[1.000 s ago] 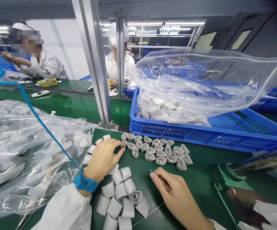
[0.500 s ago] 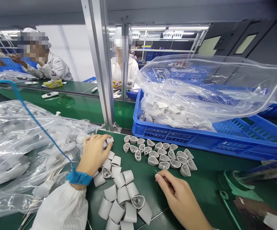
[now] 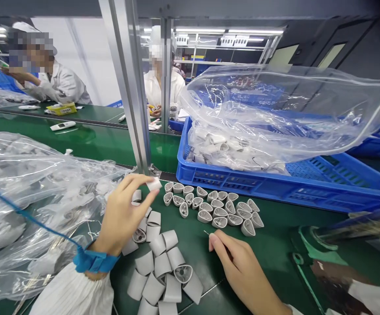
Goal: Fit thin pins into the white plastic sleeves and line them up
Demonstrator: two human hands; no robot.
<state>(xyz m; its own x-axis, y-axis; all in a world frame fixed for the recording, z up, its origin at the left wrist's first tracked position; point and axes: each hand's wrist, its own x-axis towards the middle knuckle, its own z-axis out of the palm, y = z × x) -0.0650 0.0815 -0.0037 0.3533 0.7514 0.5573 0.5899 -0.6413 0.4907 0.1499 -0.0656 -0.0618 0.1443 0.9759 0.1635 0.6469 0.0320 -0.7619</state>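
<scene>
White cap (image 3: 154, 184) gripped between thumb and fingertips of left hand (image 3: 122, 214), centre-left of the head view. Right hand (image 3: 242, 267), lower right of centre, pinches a thin pin (image 3: 206, 232) below upright grey caps (image 3: 219, 212).

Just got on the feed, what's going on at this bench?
The left hand holds one light grey part between thumb and fingers, above the green work surface. The right hand grips a thin, pin-like tool. Beyond it, similar hollow parts stand open end up in rough rows, near a blue crate. More parts lie loosely between the hands, most on their sides.
</scene>
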